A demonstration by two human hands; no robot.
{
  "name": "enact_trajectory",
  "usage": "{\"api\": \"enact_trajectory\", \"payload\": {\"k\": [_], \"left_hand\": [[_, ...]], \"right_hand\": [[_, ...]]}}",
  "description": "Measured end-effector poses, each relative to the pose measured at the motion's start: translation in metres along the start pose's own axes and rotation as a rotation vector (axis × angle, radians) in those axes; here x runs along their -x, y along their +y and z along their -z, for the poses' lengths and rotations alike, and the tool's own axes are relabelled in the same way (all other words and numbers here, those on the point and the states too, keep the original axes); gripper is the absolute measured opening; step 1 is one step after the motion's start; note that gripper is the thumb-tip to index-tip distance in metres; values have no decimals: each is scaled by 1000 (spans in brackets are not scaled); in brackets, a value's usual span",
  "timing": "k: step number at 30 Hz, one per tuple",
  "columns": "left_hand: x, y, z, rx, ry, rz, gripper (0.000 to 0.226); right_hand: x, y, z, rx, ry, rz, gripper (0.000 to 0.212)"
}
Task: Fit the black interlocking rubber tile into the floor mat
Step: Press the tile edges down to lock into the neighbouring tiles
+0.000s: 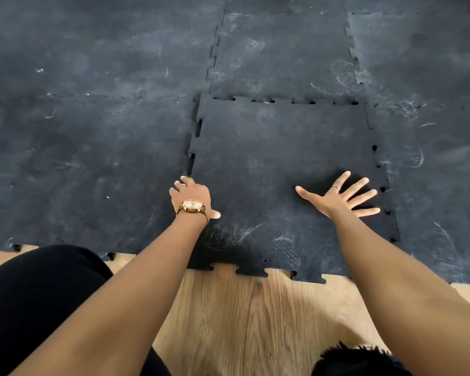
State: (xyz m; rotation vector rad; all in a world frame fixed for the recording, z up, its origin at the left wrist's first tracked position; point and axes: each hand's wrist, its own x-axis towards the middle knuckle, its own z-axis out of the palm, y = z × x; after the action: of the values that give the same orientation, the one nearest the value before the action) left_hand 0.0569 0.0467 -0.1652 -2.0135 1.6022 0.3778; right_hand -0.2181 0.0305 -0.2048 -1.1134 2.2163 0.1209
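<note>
The black interlocking tile (277, 158) lies in the gap of the dusty black floor mat (92, 131), with mat pieces on its left, far and right sides. Small dark gaps show along its far, left and right seams. Its near toothed edge lies on the wooden floor. My left hand (193, 196), wearing a gold watch, rests on the tile's left seam with its fingers curled down and the thumb out. My right hand (339, 198) lies flat on the tile near its right edge, fingers spread wide.
Light wooden floor (250, 321) runs along the mat's near edge. My knee in black cloth (38, 294) is at the lower left. A dark fuzzy shape (358, 362) sits at the bottom right. Mat tiles stretch away on all far sides.
</note>
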Motion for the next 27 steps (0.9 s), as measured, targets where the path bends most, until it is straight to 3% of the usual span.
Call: {"api": "enact_trajectory", "payload": {"k": [5, 12, 16, 22, 25, 27], "left_hand": [[-2, 12, -11, 147, 31, -22, 107], [-9, 16, 0, 263, -159, -13, 136], [-12, 23, -10, 218, -77, 20, 129], [-17, 43, 3, 146, 2, 82, 72], [-18, 26, 10, 85, 47, 6, 79], [-23, 8, 17, 197, 130, 8, 87]], "right_hand": [[11, -4, 12, 70, -115, -16, 164], [17, -11, 20, 91, -188, -45, 166], [11, -15, 22, 86, -227, -74, 169], [8, -17, 26, 71, -259, -94, 171], [7, -14, 25, 52, -252, -70, 171], [6, -12, 23, 44, -247, -69, 173]]}}
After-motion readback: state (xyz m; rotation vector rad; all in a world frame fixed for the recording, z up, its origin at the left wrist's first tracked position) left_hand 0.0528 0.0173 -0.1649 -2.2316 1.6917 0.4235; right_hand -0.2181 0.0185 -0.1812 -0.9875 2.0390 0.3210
